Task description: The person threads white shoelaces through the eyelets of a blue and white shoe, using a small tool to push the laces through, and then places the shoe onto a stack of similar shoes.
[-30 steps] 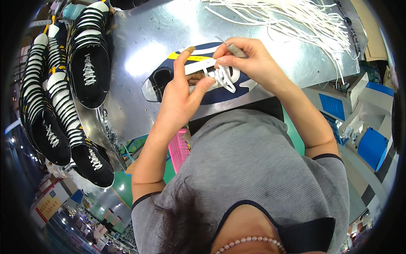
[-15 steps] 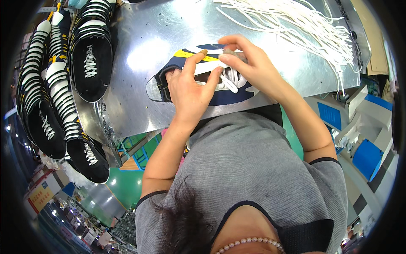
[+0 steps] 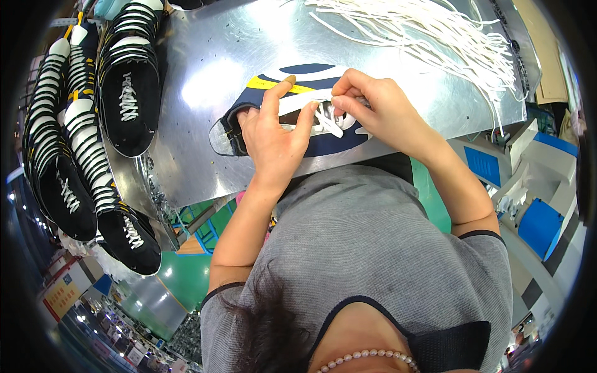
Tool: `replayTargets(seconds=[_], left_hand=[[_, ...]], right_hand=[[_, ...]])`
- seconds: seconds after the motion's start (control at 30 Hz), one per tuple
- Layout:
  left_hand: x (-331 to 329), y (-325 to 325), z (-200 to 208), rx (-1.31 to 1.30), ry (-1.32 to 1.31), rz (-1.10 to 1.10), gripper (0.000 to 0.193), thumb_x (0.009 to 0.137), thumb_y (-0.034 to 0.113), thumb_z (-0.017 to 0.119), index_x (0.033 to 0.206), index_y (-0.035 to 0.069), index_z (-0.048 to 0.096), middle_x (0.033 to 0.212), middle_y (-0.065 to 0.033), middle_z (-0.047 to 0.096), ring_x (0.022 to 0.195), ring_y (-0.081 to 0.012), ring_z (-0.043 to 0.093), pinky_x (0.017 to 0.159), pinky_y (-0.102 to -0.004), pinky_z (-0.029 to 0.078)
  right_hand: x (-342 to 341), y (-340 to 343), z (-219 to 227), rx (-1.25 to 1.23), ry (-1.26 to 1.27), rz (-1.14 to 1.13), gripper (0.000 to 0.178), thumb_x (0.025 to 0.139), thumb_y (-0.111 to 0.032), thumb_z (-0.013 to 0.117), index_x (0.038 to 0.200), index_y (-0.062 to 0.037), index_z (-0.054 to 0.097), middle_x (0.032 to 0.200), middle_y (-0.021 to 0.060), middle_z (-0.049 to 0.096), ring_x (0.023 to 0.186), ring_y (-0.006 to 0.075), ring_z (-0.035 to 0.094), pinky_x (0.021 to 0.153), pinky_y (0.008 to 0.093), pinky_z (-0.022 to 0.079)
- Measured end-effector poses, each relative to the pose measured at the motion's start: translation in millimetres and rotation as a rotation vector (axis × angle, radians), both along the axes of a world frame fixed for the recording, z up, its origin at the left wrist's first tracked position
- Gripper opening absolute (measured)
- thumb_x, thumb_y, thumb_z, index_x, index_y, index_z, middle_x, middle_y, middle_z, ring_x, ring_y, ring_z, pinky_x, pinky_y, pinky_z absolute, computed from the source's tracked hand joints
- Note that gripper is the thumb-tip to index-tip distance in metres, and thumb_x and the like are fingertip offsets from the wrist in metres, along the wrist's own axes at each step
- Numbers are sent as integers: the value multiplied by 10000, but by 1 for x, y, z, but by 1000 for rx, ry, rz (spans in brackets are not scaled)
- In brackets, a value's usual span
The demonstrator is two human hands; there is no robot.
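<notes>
A navy shoe upper (image 3: pixel 339 148) with white and yellow trim lies on the metal table, its heel end to the left. My left hand (image 3: pixel 275 137) grips it at the collar, some fingers tucked inside and the thumb beside the throat opening. Over the eyelet row my right hand (image 3: pixel 388 115) has thumb and forefinger pinched together at the white shoelace (image 3: pixel 334 127). The lace crosses the front of the throat. Exactly what sits between those fingertips is mostly hidden.
Loose white laces (image 3: pixel 429 46) are heaped at the back right of the table (image 3: pixel 205 124). Along the left side hang long stacks of nested black-and-white shoe uppers (image 3: pixel 134 81), some laced. Blue-and-white equipment (image 3: pixel 541 230) stands off to the right.
My right hand has moved slightly right and down, its fingertips now pinched at the eyelets. The shoe upper and my left hand have shifted a little left.
</notes>
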State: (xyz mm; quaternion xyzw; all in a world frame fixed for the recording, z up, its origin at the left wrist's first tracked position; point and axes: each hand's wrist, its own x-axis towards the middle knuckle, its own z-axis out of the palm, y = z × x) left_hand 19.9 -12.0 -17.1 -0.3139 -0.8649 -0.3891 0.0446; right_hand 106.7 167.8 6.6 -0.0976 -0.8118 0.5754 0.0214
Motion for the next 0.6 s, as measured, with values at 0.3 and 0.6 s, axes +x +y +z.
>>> replayTargets(seconds=[0.3, 0.6], left_hand=[[4, 0, -2, 11, 121, -156, 409, 814, 71, 692, 1219, 45, 638, 742, -115, 688, 578, -313, 603, 636, -381, 432], [0, -3, 17, 296, -484, -89, 469, 838, 10, 715, 1283, -27, 571, 1184, -140, 664, 1016, -177, 662, 914, -298, 519]], right_hand=[[-30, -36, -13, 685, 97, 124, 295, 866, -136, 624, 1019, 66, 472, 732, 178, 673, 708, 353, 694, 627, 434, 551], [-5, 16, -2, 9, 28, -64, 203, 932, -153, 665, 1092, -29, 647, 852, 51, 661, 764, 97, 618, 656, 266, 501]])
